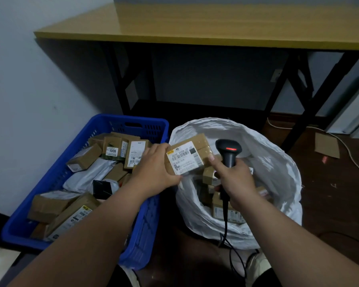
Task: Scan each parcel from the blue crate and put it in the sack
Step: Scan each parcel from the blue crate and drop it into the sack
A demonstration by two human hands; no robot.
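Note:
My left hand (155, 168) grips a brown cardboard parcel (188, 155) with a white barcode label, held over the left rim of the white sack (278, 162). My right hand (234, 179) holds a black corded barcode scanner (228, 151) just right of the parcel; its red light is lit and its index finger touches the parcel's right edge. The blue crate (145, 222) at the left holds several brown boxes and grey mailer bags. Several brown parcels lie inside the sack, partly hidden by my right hand.
A yellow-topped table (195, 27) on black legs stands behind the crate and sack. A white wall is on the left. A cardboard scrap (326, 145) and a white cable (348, 150) lie on the dark floor at the right.

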